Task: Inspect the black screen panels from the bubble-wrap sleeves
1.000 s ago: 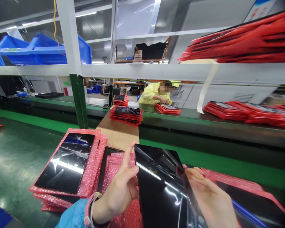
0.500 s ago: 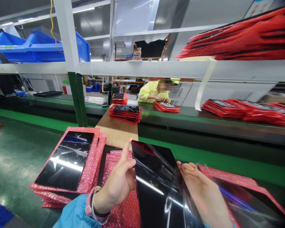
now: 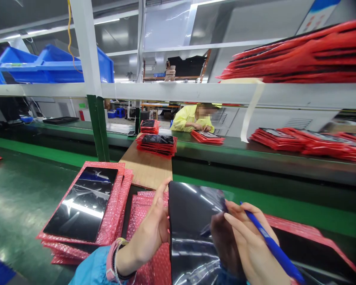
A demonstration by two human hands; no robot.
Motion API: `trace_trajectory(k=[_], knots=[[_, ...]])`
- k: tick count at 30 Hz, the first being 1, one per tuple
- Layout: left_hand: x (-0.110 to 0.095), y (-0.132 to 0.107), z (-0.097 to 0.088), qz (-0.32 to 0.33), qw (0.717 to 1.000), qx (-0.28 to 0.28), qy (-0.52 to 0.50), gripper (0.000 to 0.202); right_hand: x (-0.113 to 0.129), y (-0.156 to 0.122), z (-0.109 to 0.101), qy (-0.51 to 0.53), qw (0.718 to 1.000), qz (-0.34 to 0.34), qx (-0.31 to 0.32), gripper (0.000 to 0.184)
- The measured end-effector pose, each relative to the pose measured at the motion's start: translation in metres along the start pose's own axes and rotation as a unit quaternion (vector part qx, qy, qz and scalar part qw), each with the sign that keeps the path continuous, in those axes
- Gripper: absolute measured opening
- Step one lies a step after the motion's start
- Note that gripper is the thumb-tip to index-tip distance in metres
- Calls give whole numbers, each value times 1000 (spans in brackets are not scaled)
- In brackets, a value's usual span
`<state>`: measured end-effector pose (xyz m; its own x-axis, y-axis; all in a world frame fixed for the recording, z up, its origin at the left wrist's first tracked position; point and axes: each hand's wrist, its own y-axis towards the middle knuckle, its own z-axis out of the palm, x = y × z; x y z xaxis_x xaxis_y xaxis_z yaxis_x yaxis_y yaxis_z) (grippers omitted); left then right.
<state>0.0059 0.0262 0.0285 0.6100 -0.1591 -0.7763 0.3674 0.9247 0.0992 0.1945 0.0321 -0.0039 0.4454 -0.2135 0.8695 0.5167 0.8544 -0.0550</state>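
My left hand [image 3: 150, 233] grips the left edge of a black tablet screen [image 3: 192, 229], its thumb and fingers along the side. The glossy screen is tilted up toward me and mirrors the lights and my fingers. My right hand [image 3: 249, 237] has its fingertips pinched at the screen's upper right edge, where a sliver of clear film [image 3: 230, 194] sticks out. Lodged between the right hand's fingers is a blue pen [image 3: 269, 241], slanting down to the right. Below the screen, pink bubble-wrap sleeves [image 3: 141, 209] are partly covered by my left hand.
On the left, another black screen [image 3: 83, 202] lies on stacked pink bubble sleeves. A further screen [image 3: 311, 253] rests on pink wrap at right. Red-wrapped stacks [image 3: 157, 144] stand on a wooden board [image 3: 148, 168]. A shelf beam [image 3: 178, 93] crosses ahead; a person in yellow [image 3: 186, 116] works beyond.
The screen has turned flatter toward me and sits slightly lower. My right hand's fingers have come round to its upper right edge, and the blue pen now shows clearly between them.
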Motion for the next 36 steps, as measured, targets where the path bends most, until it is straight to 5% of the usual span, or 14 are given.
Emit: trace_trajectory(k=[6, 9, 14, 20, 26, 31, 33, 36], knots=[[1, 0, -12, -4, 999, -40, 4, 69, -24, 11, -5, -36, 997, 75, 6, 52], [14, -16, -46, -57, 990, -114, 59, 80, -50, 17, -10, -53, 995, 85, 11, 41], [42, -56, -114, -146, 926, -222, 268, 93, -104, 21, -10, -60, 994, 55, 69, 36], [53, -69, -146, -197, 910, -277, 238, 81, -153, 10, -6, -81, 992, -1, 94, 25], [49, -56, -134, -193, 905, -336, 177, 88, -167, 3, -13, -95, 992, -20, 78, 36], [29, -40, -96, -140, 957, -182, 178, 41, -170, 0, -18, -89, 993, -11, 79, 37], [27, -33, -87, -109, 957, -156, 219, 42, -172, 0, -18, -89, 993, -9, 75, 38], [33, -24, -83, -79, 944, -193, 254, 61, -170, 0, -15, -93, 993, -15, 72, 39]])
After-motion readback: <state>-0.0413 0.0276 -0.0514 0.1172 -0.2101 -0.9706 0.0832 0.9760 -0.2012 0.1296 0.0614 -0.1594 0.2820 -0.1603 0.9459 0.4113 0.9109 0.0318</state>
